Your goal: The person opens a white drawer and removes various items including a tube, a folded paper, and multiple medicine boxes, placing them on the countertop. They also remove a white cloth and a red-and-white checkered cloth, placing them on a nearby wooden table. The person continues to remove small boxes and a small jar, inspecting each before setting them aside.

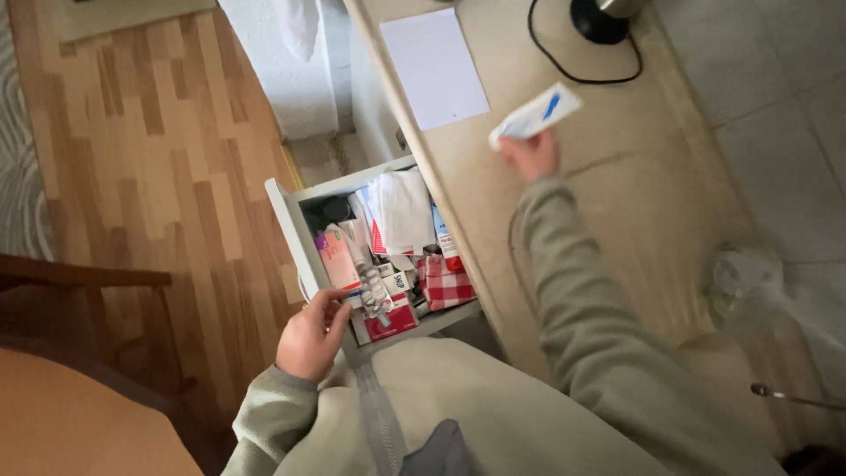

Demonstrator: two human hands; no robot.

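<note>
Grey-sleeved left hand [310,335] grips the drawer [291,231] edge; right hand [529,155] pinches a white tube [536,113] above the desk [617,176]; steady it.

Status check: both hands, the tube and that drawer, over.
Right hand holds white tube above desk. Left hand touches packets in open drawer. Drawer crammed; paper sheet beside tube.

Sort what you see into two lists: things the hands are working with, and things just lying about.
In use: white-and-blue tube in right hand; open drawer; blister pack and pink box by left hand.

Lying about: white paper; black cable; lamp base; desk.
</note>
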